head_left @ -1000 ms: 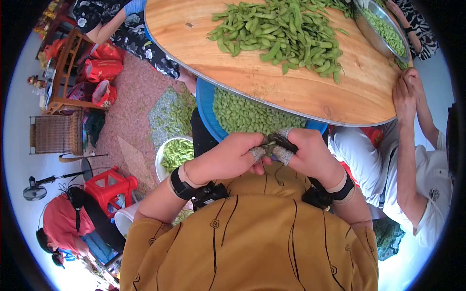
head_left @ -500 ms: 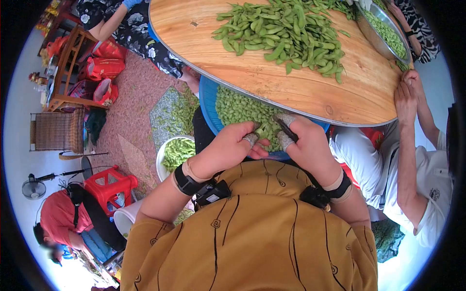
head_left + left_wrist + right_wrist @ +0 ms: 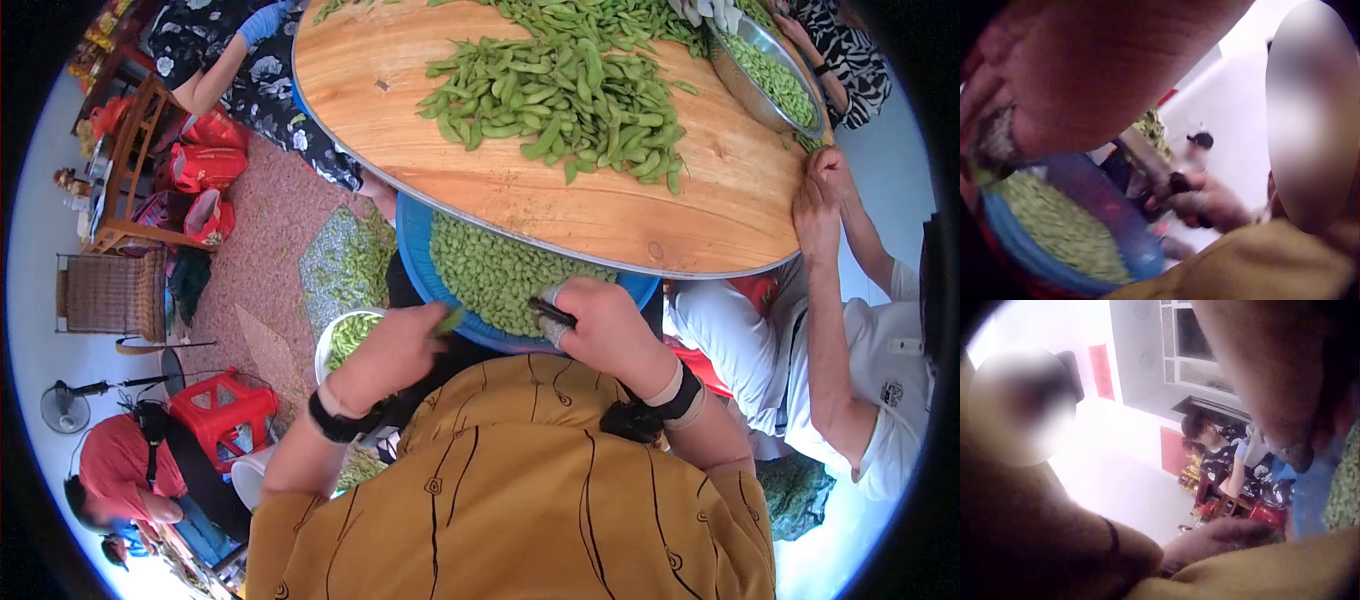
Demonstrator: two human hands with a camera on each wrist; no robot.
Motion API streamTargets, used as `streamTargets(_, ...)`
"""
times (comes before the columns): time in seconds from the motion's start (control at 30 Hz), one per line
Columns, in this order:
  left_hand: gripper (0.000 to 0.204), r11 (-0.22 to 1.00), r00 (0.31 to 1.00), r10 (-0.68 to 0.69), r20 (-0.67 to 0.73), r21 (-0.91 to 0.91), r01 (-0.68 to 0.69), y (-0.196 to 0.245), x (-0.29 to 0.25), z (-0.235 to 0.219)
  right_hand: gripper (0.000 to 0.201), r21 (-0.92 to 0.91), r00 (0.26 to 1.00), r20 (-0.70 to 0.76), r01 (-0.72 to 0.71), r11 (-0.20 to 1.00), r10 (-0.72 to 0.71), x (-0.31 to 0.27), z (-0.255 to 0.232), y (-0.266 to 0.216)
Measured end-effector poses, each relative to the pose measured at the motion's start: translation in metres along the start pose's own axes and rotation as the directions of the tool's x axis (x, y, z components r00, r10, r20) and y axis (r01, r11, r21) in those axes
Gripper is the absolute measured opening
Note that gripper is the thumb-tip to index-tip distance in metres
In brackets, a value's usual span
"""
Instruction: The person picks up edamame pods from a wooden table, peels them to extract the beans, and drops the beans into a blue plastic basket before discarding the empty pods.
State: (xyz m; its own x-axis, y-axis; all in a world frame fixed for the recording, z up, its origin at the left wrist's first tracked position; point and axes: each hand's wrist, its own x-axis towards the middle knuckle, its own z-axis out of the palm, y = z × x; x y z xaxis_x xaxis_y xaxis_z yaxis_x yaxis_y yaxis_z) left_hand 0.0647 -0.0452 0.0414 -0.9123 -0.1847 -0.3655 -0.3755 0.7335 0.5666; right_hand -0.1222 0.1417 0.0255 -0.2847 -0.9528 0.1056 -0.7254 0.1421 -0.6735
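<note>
My left hand (image 3: 390,350) is left of the blue basin (image 3: 412,250), over my lap, and pinches a green edamame pod (image 3: 450,320) at its fingertips. Grey wrapping covers a fingertip (image 3: 1000,134) in the left wrist view. At the basin's near right rim, my right hand (image 3: 612,322) has its fingers curled round a slim black object (image 3: 554,312), mostly hidden by the hand. Pale wrapping shows on its fingers too. Shelled green beans (image 3: 500,265) fill the basin below and between both hands.
A round wooden table (image 3: 400,140) overhangs the basin's far side, bearing a heap of edamame pods (image 3: 560,95) and a steel bowl (image 3: 755,75) of beans. A white bucket (image 3: 322,350) of green pods stands left. People sit around; a red stool (image 3: 225,410) stands behind left.
My hands were together over the basin, then parted. The left has moved left and towards me with the green pod; the right has drawn slightly back, still holding the black object.
</note>
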Motion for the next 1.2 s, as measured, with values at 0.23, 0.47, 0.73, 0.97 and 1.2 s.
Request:
streamTargets(0.23, 0.020, 0.996, 0.891, 0.074, -0.449, 0.078, -0.044, 0.044, 0.015, -0.028, 0.015, 0.090, 0.998, 0.053, -0.037, 0.995, 0.033, 0.003, -0.002, 0.005)
streamTargets(0.47, 0.015, 0.937, 0.677, 0.311, -0.667, 0.336, -0.100, 0.088, 0.121, -0.022, 0.016, 0.053, 0.987, 0.007, -0.162, 0.985, 0.162, -0.014, -0.020, 0.003)
streamTargets(0.73, 0.012, 0.920, 0.644, 0.346, -0.682, 0.381, -0.092, 0.089, 0.137, -0.011, 0.021, 0.149, 0.983, -0.019, -0.177, 0.973, 0.182, -0.023, -0.023, 0.011)
streamTargets(0.97, 0.022, 0.942, 0.824, 0.253, -0.507, -0.065, -0.329, 0.080, 0.099, -0.017, 0.018, 0.679, 0.852, -0.077, -0.336, 0.653, 0.518, -0.011, -0.042, -0.009)
streamTargets(1.2, 0.012, 0.649, 0.976, 0.109, -0.186, -0.731, -0.212, 0.084, 0.080, -0.015, 0.009, 0.827, 0.902, -0.050, -0.203, 0.525, 0.428, -0.002, -0.047, 0.003)
